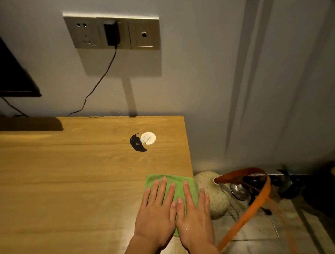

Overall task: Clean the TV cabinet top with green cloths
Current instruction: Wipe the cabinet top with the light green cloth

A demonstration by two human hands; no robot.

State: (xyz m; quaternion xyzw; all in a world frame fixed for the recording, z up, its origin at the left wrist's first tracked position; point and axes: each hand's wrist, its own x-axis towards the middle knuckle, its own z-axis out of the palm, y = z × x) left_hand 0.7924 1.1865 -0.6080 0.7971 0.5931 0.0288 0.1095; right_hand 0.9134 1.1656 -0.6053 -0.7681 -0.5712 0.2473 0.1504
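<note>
Wooden TV cabinet top [56, 178]: one green cloth [178, 179] is pressed under two flat, straight-fingered grips, left hand [155, 217] and right hand [195, 218].

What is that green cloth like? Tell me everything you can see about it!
The green cloth is bright lime green and looks soft, with a fine woven texture. It lies flat as a rough rectangle on the wooden cabinet top, right at its right edge. The left hand and right hand press down on it side by side with straight fingers, hiding much of it.
</note>
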